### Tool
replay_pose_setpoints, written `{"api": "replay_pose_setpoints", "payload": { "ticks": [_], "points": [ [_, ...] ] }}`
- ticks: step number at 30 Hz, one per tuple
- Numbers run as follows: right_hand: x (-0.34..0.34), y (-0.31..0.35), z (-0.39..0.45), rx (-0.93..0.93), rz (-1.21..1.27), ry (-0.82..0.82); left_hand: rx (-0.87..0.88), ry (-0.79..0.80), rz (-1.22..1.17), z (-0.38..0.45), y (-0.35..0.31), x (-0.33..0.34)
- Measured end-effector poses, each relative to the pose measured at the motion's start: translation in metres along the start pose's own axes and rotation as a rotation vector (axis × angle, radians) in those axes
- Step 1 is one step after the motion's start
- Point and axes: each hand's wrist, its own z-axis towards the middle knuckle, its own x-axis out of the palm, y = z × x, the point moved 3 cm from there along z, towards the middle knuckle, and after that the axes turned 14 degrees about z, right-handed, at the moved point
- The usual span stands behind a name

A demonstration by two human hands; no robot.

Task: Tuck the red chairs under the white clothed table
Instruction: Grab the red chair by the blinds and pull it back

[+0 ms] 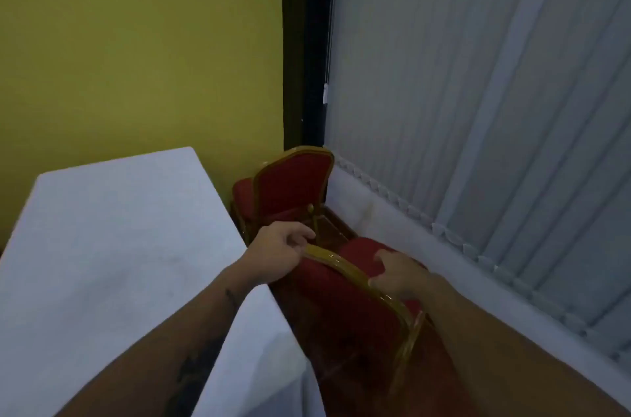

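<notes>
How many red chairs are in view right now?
2. One red padded chair with a gold frame is nearest, gripped by both hands. The second red chair stands in the corner by the yellow wall. More may be hidden behind it.

Two gold-framed red chairs point(355, 293) point(290, 191) beside white-clothed table point(112, 239).

both hands grip the gold-framed top of the near red chair point(345, 300): the left hand point(278, 251) at its left corner, the right hand point(397, 275) over the rail, fingers on the red padding. the white clothed table point(112, 242) lies just left. a far red chair point(293, 188), possibly stacked, stands in the corner between the yellow wall point(136, 48) and the vertical blinds point(478, 92).
</notes>
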Motion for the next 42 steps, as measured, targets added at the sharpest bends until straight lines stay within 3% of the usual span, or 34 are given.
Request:
{"api": "replay_pose_setpoints", "payload": {
  "ticks": [6,9,12,19,31,42],
  "points": [
    [0.006,-0.025,0.036,-0.008,0.015,0.152,-0.028,0.085,0.183,0.046,-0.016,0.072],
    [0.017,-0.036,0.047,-0.020,0.025,0.223,-0.032,0.150,0.433,0.068,-0.010,0.103],
    [0.031,-0.050,0.053,-0.009,-0.010,0.261,-0.042,0.160,0.668,0.081,-0.010,0.114],
    [0.035,-0.057,0.059,-0.010,0.058,0.278,0.004,0.291,0.832,0.107,-0.004,0.123],
    [0.017,-0.059,0.045,-0.008,-0.048,0.269,0.011,0.380,0.898,0.104,-0.024,0.126],
    [-0.035,-0.112,0.029,0.027,-0.260,0.101,0.112,0.389,0.569,0.088,-0.051,0.166]
  ]
}}
